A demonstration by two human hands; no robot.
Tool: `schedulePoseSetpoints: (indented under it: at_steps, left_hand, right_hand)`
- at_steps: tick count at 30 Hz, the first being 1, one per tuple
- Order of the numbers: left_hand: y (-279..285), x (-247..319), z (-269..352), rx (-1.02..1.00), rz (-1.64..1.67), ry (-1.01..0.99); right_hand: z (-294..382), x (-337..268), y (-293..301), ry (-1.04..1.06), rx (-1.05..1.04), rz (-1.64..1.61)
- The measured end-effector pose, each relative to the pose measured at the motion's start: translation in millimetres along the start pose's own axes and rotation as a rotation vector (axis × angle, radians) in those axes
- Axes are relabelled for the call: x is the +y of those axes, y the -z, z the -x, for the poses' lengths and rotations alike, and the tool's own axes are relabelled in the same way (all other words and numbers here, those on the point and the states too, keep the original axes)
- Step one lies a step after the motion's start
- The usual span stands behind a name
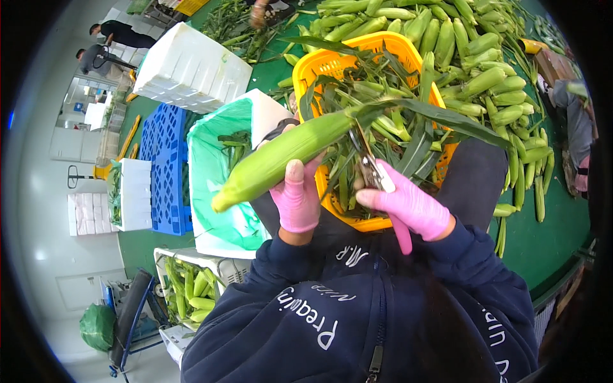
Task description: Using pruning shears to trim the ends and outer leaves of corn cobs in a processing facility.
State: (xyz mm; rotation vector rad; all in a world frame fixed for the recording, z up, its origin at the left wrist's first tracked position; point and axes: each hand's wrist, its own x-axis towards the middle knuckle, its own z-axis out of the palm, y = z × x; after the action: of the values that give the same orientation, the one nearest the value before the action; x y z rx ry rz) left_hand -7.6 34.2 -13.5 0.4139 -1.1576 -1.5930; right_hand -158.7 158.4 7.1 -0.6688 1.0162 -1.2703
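My left hand [299,196], in a pink fingerless-tipped glove, holds an ear of corn in its green husk [282,155]. The ear slants from lower left to upper right, and long leaves trail from its stalk end. My right hand [407,201], gloved the same way, grips pruning shears [371,167] with a pink handle. The shears' blades point up at the stalk end of the ear; whether they touch it I cannot tell. Beneath both hands a yellow plastic basket [376,224] holds cut husk leaves and stalks [388,124].
A white foam box [270,107] with a green liner stands at left, beside a blue plastic pallet [163,167] and stacked foam boxes [191,72]. Corn ears [483,81] are heaped at upper right. A crate of corn [196,292] is lower left. Other people are farther off.
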Motion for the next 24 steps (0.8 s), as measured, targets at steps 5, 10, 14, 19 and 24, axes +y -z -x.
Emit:
schedulePoseSetpoints:
  at_steps: [5,10,14,19,24]
  left_hand:
    - [0,-3,22,0.003,-0.239,-0.235]
    - [7,-10,26,-0.207,-0.390,-0.415]
    - [4,-14,26,-0.082,-0.435,-0.315]
    - [3,-23,28,-0.119,-0.633,-0.076]
    - [6,-37,30,0.081,-0.094,0.074]
  right_hand:
    - [-1,5,17,-0.038,0.077,-0.005]
    - [-2,10,24,-0.111,0.020,0.080]
    - [12,12,31,-0.145,-0.060,0.071]
    - [21,0,38,-0.145,-0.009,0.099]
    - [19,11,36,0.238,0.156,0.356]
